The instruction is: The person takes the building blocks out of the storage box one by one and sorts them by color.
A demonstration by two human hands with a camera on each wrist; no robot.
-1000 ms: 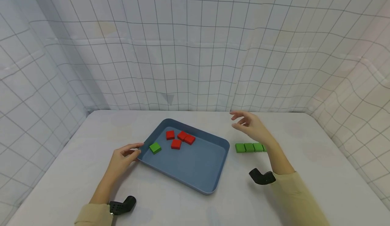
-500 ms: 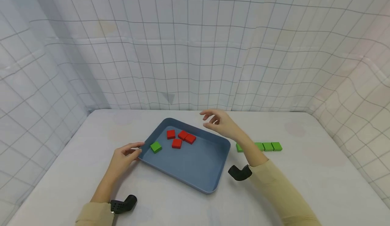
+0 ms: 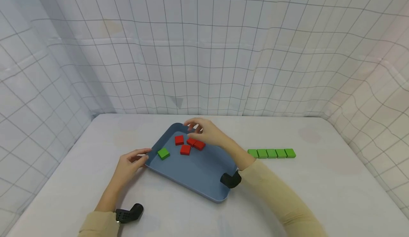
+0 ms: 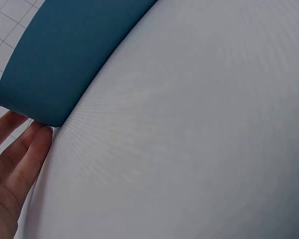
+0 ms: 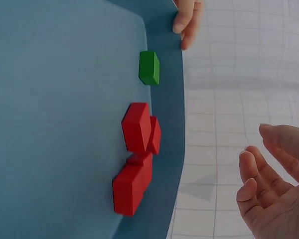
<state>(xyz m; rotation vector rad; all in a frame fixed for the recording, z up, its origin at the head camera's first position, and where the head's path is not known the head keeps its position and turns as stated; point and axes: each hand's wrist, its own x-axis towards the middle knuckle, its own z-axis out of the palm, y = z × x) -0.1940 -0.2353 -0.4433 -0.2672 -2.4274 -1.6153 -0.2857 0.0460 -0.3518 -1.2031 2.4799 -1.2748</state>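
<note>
The blue tray (image 3: 195, 173) lies at an angle on the white table. My left hand (image 3: 126, 166) holds its left corner; in the left wrist view the fingers (image 4: 32, 154) meet the outside wall, and in the right wrist view a fingertip reaches over the rim. Inside the tray sit one green block (image 3: 163, 154) near that corner and several red blocks (image 3: 185, 150), two of them side by side. My right hand (image 3: 207, 132) hovers above the tray's far side near the red blocks. Its fingers are loosely bent with nothing between them, also seen in the right wrist view.
Right of the tray, several green blocks (image 3: 271, 153) form a straight row on the table (image 3: 306, 180). White gridded curtains (image 3: 204, 70) enclose the back and sides. A black wrist device (image 3: 129, 214) is on each forearm.
My right hand has moved left from above the row of green blocks to over the tray, uncovering the row. The left hand, tray and blocks have stayed in place.
</note>
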